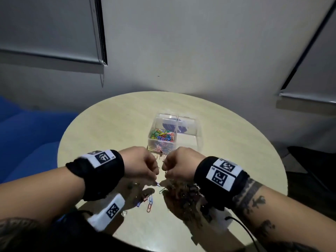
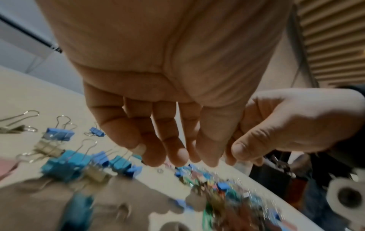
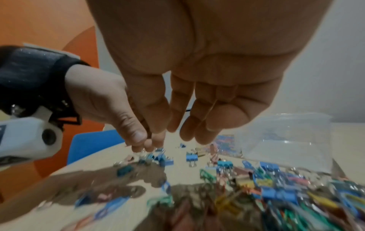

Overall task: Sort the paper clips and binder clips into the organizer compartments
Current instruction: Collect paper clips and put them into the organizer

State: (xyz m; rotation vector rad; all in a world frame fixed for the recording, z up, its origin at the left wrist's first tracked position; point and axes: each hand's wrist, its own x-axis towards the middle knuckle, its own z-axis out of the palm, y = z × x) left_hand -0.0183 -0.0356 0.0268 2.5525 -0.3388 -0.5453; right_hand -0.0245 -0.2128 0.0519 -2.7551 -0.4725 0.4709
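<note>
Left hand (image 1: 141, 165) and right hand (image 1: 179, 165) hover together (fingers down).

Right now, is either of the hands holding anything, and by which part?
The left hand appears to pinch a small paper clip by one end; whether the right hand holds anything cannot be told.

the head view looks down and forward from above the round table (image 1: 236, 142), taking in both forearms, the clear organizer (image 1: 174, 131) beyond them and the wall behind. the left wrist view sits just under the left hand (image 2: 168, 93), very near, facing along its fingers toward the scattered clips (image 2: 82, 162). the right wrist view does likewise under the right hand (image 3: 207, 70). each wrist view catches the opposite hand; all three share the clip pile.
</note>
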